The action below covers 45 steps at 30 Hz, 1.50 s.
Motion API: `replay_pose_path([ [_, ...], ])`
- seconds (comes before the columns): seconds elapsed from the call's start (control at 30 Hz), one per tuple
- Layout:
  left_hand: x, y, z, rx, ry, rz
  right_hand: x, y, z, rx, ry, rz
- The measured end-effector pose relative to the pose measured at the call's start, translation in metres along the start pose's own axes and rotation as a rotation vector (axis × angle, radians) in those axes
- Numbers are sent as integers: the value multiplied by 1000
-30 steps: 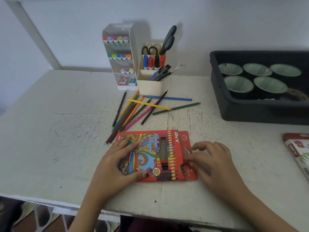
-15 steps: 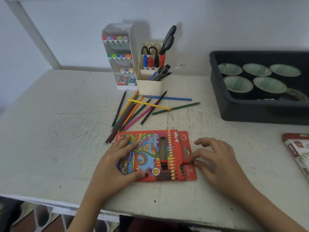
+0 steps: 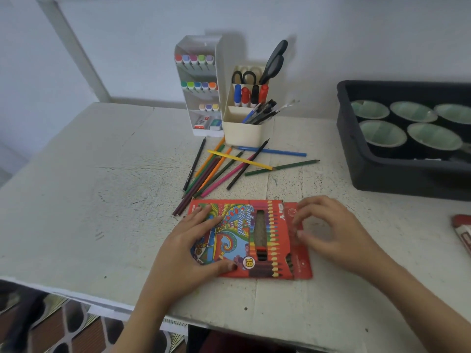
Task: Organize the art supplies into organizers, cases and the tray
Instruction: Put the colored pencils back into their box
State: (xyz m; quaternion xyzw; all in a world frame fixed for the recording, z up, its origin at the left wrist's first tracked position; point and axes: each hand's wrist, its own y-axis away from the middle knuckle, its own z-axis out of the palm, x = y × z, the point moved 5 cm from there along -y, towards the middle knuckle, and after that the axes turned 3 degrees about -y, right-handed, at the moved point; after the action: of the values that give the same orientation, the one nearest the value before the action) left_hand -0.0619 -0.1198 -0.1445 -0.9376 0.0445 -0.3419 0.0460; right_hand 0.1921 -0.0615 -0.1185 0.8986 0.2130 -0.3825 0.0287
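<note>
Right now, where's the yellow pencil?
Head view, centre: the yellow pencil lies across the loose pencil pile, just in front of the cream holder and behind the red pencil box.

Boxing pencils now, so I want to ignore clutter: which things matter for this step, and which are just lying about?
In use: red cardboard colour-pencil box, loose coloured pencils, left hand, right hand.
Lying about: white marker organizer, cream pen holder, black plastic tray, red packet.
</note>
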Motion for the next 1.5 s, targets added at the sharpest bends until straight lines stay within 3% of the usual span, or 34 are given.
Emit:
replay_pose_path([
  [0.07, 0, -1, 1, -8, -4, -2, 1, -19, -10, 60, 51, -5],
  [0.17, 0, -1, 0, -14, -15, -6, 11, -55, -16, 131, 323, 17],
  [0.3, 1, 0, -1, -19, -16, -2, 32, -89, -11, 96, 552, 55],
  [0.6, -1, 0, -1, -8, -13, 8, 27, -70, -16, 229, 448, -3],
  [0.93, 0, 1, -1, -3, -9, 23, 20, 17, -18, 194, 256, 197],
  [1.1, 1, 1, 1, -7, -19, 25, 15, 49, -20, 215, 212, 201],
  [1.27, 2, 3, 0, -1, -23, 30, 15, 61, -14, 206, 203, 148],
  [1.5, 1, 2, 0, -6, -18, 34, 2, 42, -1, 157, 383, -71],
])
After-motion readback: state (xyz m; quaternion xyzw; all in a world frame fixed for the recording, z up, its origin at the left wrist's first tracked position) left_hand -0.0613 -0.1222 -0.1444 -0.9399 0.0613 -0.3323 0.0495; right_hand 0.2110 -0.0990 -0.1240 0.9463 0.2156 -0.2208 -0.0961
